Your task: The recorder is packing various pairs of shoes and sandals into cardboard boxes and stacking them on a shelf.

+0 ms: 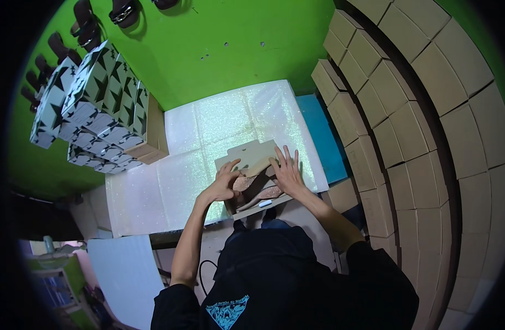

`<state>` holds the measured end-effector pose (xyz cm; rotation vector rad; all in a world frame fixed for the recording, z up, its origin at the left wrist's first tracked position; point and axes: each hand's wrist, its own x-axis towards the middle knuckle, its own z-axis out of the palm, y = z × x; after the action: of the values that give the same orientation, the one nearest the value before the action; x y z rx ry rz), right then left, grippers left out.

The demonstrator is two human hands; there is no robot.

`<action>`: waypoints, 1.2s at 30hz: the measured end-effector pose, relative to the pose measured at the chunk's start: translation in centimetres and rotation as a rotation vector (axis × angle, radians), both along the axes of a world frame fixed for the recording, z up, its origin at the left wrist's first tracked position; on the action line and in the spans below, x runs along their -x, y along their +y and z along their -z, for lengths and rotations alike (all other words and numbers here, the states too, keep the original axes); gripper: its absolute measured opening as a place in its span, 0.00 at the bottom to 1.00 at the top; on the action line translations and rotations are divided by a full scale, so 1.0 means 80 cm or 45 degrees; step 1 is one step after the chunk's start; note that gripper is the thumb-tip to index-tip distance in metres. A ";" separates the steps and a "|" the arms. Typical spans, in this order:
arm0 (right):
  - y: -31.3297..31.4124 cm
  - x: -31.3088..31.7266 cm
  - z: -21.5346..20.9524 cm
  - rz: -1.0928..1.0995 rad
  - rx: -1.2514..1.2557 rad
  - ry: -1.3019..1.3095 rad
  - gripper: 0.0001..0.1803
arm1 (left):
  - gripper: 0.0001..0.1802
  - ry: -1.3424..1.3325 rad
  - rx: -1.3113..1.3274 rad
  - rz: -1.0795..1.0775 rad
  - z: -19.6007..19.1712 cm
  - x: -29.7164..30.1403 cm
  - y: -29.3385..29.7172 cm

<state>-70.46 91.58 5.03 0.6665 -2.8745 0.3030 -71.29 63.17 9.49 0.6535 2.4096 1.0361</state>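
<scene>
Nearest, both forearms come up from the lower edge over a bench covered in a glittery white sheet point(208, 126). On its near edge sits an open cardboard shoe box point(252, 157) with its lid flap tipped away. Inside lie brownish sandals point(258, 190); how many cannot be told. The left hand point(224, 181) curls its fingers into the box, touching the sandals, though whether it grips them cannot be told. The right hand point(288, 171) lies open and flat, fingers spread, on the box's right side.

Farther left stands one block of star-printed boxes point(96, 104), too many to count. Right, a curved wall of plain cardboard cartons point(406, 110) rises beside a blue panel point(321, 132). Beyond, about seven dark sandals point(87, 27) lie on the green floor point(225, 38).
</scene>
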 end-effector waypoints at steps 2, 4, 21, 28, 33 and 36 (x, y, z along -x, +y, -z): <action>0.003 0.003 -0.007 -0.055 -0.057 -0.027 0.42 | 0.31 -0.071 -0.079 0.015 -0.003 -0.001 -0.006; 0.005 0.004 -0.009 -0.169 -0.111 -0.029 0.41 | 0.32 -0.253 -0.168 0.040 -0.006 -0.003 -0.009; 0.011 0.013 -0.006 -0.171 -0.358 -0.079 0.30 | 0.39 0.365 0.453 0.085 0.053 0.002 0.006; 0.012 0.004 0.011 -0.097 -0.353 -0.119 0.26 | 0.39 0.422 0.434 0.051 0.067 -0.012 0.015; 0.016 0.014 0.009 -0.205 -0.404 -0.186 0.27 | 0.39 0.434 0.469 0.054 0.077 -0.012 0.016; 0.018 0.017 0.021 -0.216 -0.425 -0.134 0.28 | 0.39 0.475 0.444 0.014 0.078 -0.013 0.017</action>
<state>-71.86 93.05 3.33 0.9809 -3.0037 -0.1299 -70.25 64.56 3.24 0.7861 2.8061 0.4966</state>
